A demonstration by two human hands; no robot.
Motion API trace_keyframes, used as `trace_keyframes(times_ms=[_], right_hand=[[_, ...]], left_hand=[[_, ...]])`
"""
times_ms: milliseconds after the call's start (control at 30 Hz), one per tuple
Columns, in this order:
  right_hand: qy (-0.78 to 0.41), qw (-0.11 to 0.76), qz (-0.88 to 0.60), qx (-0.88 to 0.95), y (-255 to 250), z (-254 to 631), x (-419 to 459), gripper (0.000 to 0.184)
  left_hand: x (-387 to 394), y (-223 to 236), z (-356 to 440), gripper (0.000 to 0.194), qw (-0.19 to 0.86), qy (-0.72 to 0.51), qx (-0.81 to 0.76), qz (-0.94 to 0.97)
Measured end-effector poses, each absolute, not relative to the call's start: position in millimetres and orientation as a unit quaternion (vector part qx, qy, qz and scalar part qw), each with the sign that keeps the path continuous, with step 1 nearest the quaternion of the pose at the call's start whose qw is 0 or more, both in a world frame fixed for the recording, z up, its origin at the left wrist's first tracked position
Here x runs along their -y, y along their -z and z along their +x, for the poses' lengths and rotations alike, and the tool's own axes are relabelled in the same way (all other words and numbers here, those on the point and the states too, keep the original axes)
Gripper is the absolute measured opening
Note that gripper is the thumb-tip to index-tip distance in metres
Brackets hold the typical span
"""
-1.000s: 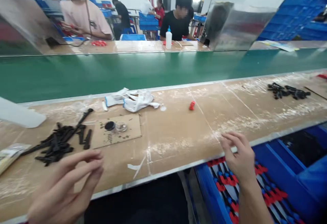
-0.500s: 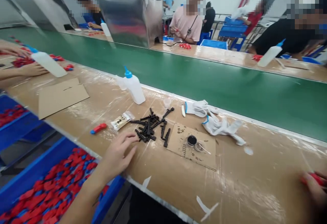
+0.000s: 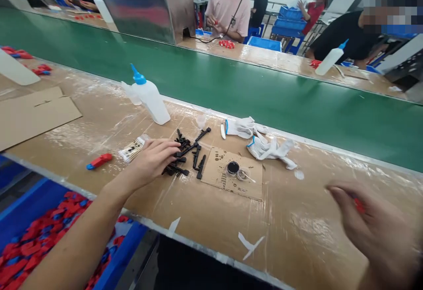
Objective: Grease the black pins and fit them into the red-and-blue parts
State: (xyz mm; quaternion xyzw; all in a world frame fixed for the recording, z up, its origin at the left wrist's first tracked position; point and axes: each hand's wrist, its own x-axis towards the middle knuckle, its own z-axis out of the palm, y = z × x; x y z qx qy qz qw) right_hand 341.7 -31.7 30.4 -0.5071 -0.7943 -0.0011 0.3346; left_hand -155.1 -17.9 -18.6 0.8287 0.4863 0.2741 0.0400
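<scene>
My left hand [image 3: 153, 160] reaches over a pile of small black plastic pieces [image 3: 187, 151] shaped like toy guns. Its fingers are stretched out at the pile's left side, and its fingertips partly cover it. At the right, my right hand [image 3: 370, 224] is closed around a small red piece [image 3: 358, 205], mostly hidden by the fingers. A pack of cotton swabs [image 3: 130, 151] lies just left of my left hand, with one red-and-blue piece [image 3: 99, 161] farther left. Right of the pile, a stained cardboard square [image 3: 211, 177] bears a small pot of black paint [image 3: 233, 167] and a swab [image 3: 247, 176].
White gloves [image 3: 274, 151] lie near the green conveyor belt [image 3: 231, 83]. A blue-capped bottle [image 3: 153, 102] stands behind the swabs. Blue bins of red-and-blue pieces [image 3: 36, 246] sit below the table edge. Flat cardboard [image 3: 36, 113] lies at left. Several people work across the belt.
My right hand has come in from the right edge with the red piece. My left hand has moved up onto the black pile. The view has shifted to the right.
</scene>
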Motion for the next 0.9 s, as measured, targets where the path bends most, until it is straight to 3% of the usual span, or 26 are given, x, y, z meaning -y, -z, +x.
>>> trace_keyframes(times_ms=[133, 333, 400, 433, 733, 900], right_hand=[[-0.065, 0.222, -0.426, 0.875, -43.4, 257.6, 14.4, 0.026], [-0.137, 0.135, -0.405, 0.894, -20.9, 233.7, 0.9, 0.016], [-0.151, 0.143, -0.391, 0.897, -12.7, 236.0, 1.2, 0.007], [-0.156, 0.154, -0.385, 0.896, -9.5, 236.2, 1.1, 0.011], [-0.129, 0.33, -0.375, 0.856, 12.5, 226.6, -7.7, 0.016], [-0.167, 0.363, -0.377, 0.835, 17.9, 226.2, -8.4, 0.02]], left_hand=[[13.4, -13.5, -110.0, 0.023, 0.134, -0.46, -0.459, 0.748], [-17.5, -35.6, -51.9, 0.027, 0.23, -0.415, -0.407, 0.78], [-23.6, -26.5, -51.1, 0.033, 0.284, -0.373, -0.411, 0.782], [-25.1, -20.4, -53.0, 0.036, 0.296, -0.354, -0.417, 0.783], [-26.6, 4.6, -64.7, 0.046, 0.27, -0.263, -0.451, 0.809], [-24.8, 2.2, -65.9, 0.021, 0.28, -0.287, -0.47, 0.786]])
